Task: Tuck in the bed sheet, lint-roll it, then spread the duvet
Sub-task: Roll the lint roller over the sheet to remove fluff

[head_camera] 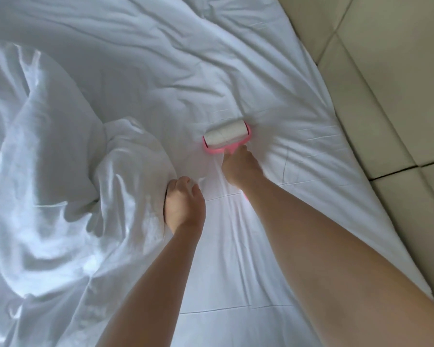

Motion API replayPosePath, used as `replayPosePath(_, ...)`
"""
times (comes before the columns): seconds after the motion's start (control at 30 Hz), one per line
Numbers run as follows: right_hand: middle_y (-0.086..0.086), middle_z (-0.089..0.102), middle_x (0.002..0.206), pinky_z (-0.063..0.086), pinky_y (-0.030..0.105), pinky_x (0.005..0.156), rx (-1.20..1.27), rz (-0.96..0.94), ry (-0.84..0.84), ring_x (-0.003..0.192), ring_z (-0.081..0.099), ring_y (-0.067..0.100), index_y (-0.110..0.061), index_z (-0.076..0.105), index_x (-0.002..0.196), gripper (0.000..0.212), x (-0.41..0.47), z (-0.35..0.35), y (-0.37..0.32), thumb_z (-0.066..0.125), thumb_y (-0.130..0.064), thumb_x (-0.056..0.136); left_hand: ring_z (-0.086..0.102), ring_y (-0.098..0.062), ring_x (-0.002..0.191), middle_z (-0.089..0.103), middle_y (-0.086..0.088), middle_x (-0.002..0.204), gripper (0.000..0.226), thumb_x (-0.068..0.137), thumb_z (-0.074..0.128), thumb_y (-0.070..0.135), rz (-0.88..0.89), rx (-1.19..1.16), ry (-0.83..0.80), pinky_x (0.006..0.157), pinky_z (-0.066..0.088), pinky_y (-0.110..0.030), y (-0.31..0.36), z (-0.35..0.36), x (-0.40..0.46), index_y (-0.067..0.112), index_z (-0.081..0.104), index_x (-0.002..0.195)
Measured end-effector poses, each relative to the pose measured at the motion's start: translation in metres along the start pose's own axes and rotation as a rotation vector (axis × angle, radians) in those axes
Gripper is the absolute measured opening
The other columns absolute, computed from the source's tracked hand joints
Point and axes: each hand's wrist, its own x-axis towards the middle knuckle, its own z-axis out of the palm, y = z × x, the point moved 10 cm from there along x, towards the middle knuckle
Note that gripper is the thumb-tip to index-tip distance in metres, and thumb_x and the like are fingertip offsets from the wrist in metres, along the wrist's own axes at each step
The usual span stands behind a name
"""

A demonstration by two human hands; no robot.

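Two hands: right hand (236, 166) gripping one pink lint roller (226, 137) on sheet (273, 101), left hand (184, 204) clutching bunched duvet (60, 171), padded headboard (386, 71) alongside.

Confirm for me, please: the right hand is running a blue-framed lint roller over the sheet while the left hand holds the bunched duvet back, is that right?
Not quite: the lint roller has a pink frame, not blue, as the head view shows. Otherwise yes: the right hand runs it over the sheet while the left hand holds the bunched duvet back.
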Motion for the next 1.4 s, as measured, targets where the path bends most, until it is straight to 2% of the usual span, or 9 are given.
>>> replayPosePath(0.2,0.016,0.056,0.123,0.049,0.042,0.089,0.019,0.017,-0.018,0.110,0.059,0.037,-0.001,0.038,0.127,0.047,-0.026,0.005,0.023,0.030,-0.040,0.102,0.054,-0.031,0.090,0.060,-0.014,0.100,0.016,0.089,0.053,0.015,0.035,-0.008,-0.031,0.064,0.028,-0.028,-0.003,0.000,-0.010,0.005,0.064,0.097)
replayPosePath(0.33,0.015,0.057,0.122,0.044,0.038,0.089,-0.024,0.048,-0.034,0.115,0.056,0.034,-0.002,0.040,0.124,0.044,-0.071,0.011,0.054,0.029,-0.040,0.103,0.055,-0.033,0.096,0.060,-0.013,0.104,0.018,0.090,0.052,0.017,0.046,-0.004,-0.060,0.067,0.034,-0.031,0.003,-0.010,-0.025,0.008,0.065,0.101)
replayPosePath(0.53,0.013,0.058,0.115,0.044,0.036,0.086,-0.105,0.058,-0.039,0.110,0.058,0.031,-0.005,0.044,0.117,0.042,-0.148,0.008,0.098,0.027,-0.040,0.103,0.057,-0.033,0.096,0.060,-0.012,0.108,0.020,0.093,0.053,0.020,0.075,-0.051,-0.126,0.069,0.035,-0.030,0.011,-0.033,-0.065,0.007,0.064,0.103)
replayPosePath(0.77,0.014,0.059,0.113,0.041,0.034,0.079,-0.021,0.152,0.080,0.107,0.058,0.033,-0.003,0.046,0.115,0.043,-0.182,-0.024,0.128,0.028,-0.039,0.103,0.056,-0.027,0.088,0.058,-0.006,0.103,0.023,0.096,0.049,0.028,0.121,-0.087,-0.186,0.064,0.036,-0.029,0.036,-0.041,-0.095,0.009,0.062,0.095)
replayPosePath(1.0,0.015,0.057,0.121,0.044,0.036,0.086,0.030,0.260,0.026,0.113,0.056,0.033,-0.003,0.043,0.122,0.044,-0.159,-0.014,0.158,0.029,-0.039,0.103,0.055,-0.025,0.085,0.060,-0.006,0.097,0.021,0.094,0.050,0.026,0.147,-0.091,-0.230,0.063,0.036,-0.029,0.053,-0.006,-0.097,0.010,0.062,0.089)
replayPosePath(1.17,0.015,0.055,0.124,0.049,0.043,0.092,0.085,0.266,0.018,0.112,0.058,0.034,-0.002,0.039,0.127,0.048,-0.109,-0.020,0.138,0.029,-0.041,0.102,0.048,-0.022,0.074,0.059,-0.007,0.092,0.019,0.093,0.047,0.021,0.118,-0.080,-0.250,0.061,0.033,-0.028,0.059,0.018,-0.074,0.012,0.057,0.080)
replayPosePath(1.27,0.017,0.055,0.128,0.045,0.040,0.094,0.088,0.243,0.041,0.116,0.056,0.035,0.000,0.039,0.130,0.050,-0.071,-0.031,0.120,0.029,-0.041,0.103,0.047,-0.020,0.075,0.059,-0.005,0.093,0.018,0.093,0.048,0.020,0.101,-0.080,-0.254,0.061,0.033,-0.028,0.063,0.030,-0.051,0.011,0.060,0.083)
replayPosePath(1.4,0.018,0.055,0.126,0.050,0.046,0.091,0.152,0.243,0.060,0.109,0.060,0.037,0.000,0.038,0.129,0.051,-0.018,-0.046,0.099,0.031,-0.043,0.101,0.046,-0.019,0.075,0.059,-0.006,0.094,0.014,0.091,0.049,0.018,0.077,-0.101,-0.237,0.062,0.033,-0.028,0.070,0.042,-0.020,0.012,0.060,0.084)
